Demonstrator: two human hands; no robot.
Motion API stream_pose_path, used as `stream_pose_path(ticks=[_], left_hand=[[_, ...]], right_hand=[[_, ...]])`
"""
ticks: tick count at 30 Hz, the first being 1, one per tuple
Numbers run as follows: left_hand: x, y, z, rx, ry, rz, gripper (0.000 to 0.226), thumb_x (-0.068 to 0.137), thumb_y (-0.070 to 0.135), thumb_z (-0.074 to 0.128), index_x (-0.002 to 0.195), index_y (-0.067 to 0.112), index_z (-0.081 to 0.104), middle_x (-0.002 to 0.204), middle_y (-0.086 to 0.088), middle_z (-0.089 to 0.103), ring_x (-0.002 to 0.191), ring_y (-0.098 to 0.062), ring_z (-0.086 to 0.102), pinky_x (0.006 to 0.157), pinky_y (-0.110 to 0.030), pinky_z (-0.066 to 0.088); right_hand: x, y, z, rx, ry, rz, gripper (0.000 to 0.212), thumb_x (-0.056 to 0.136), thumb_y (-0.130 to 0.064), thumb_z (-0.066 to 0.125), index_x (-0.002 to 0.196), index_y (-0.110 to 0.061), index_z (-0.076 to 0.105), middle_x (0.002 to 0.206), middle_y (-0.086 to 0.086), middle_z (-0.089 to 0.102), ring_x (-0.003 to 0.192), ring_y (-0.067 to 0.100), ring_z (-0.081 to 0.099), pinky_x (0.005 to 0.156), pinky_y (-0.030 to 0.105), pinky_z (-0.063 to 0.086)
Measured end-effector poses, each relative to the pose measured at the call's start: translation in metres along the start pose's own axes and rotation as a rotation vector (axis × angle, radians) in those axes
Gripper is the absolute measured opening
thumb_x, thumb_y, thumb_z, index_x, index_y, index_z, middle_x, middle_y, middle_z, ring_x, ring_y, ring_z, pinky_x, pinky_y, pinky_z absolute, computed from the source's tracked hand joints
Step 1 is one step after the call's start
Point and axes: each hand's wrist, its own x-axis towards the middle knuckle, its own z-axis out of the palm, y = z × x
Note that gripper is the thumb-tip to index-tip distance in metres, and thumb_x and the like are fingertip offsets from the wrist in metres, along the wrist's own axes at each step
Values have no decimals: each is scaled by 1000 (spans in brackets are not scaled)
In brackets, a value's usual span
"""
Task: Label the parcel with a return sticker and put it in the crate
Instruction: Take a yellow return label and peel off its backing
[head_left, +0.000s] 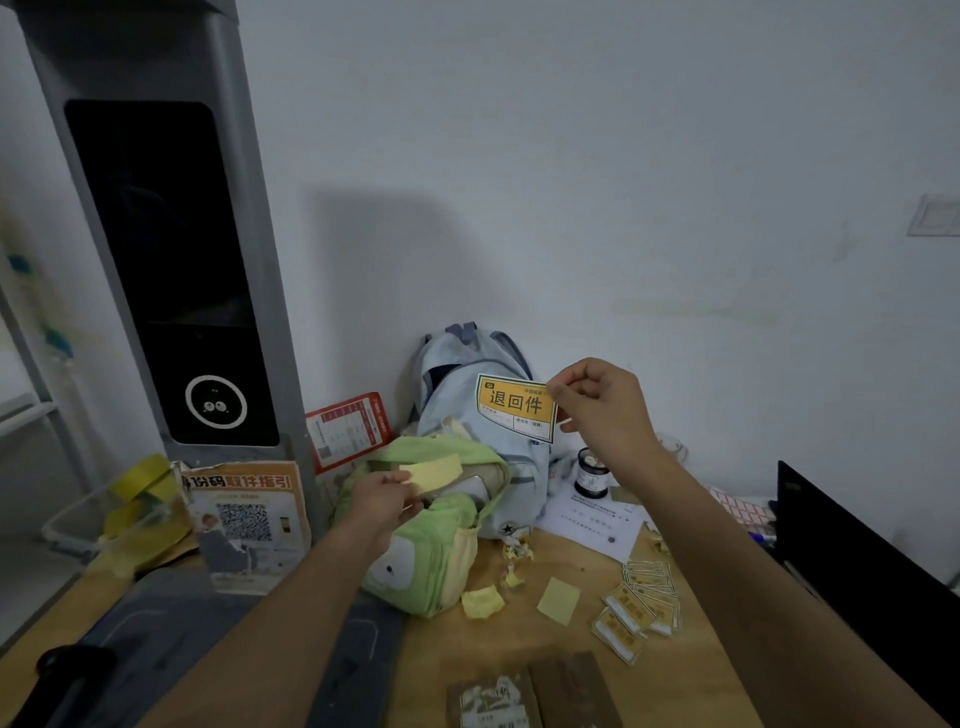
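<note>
My right hand (597, 400) holds up an orange return sticker (514, 408) by its right edge, above the table. My left hand (382, 499) pinches a pale yellow backing strip (436, 473), held lower and to the left, apart from the sticker. A brown parcel (530, 691) with a worn label lies at the table's front edge, below both hands. A stack of more orange return stickers (641, 605) lies fanned out on the wood to the right of it. No crate is clearly in view.
A green bag (431, 561) and a light blue backpack (467, 384) fill the table's back middle. Crumpled yellow backing scraps (483, 601) and a flat yellow sheet (558, 600) lie on the wood. A grey kiosk (171, 270), a QR sign (244, 519), a small jar (591, 474) and a black monitor (857, 561) stand around.
</note>
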Motion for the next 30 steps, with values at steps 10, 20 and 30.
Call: stream_pose_path(ticks=[10,20,30], left_hand=[[26,-34,31,198,-197,-159,34,90,11,59,122,2,56,106,-9,58,95,-24,59,64,-29,47],[46,-61,63,399,-359,-230,67,90,17,58,150,16,27,151,-7,34,137,-29,35,101,-38,40],[26,5,90,-52,-493,-67,38,88,48,56,85,10,62,75,-3,67,60,-15,62,53,-25,53]], right_hand=[[20,36,-5,9,-7,109,16,87,-5,61,73,-14,61,80,16,72,59,18,62,50,22,49],[36,82,-23,-46,33,207,6,87,-4,59,82,-5,63,71,6,72,50,2,63,51,22,52],[46,88,1,-97,-68,190,30,71,11,72,87,-12,61,80,8,66,66,23,64,49,28,51]])
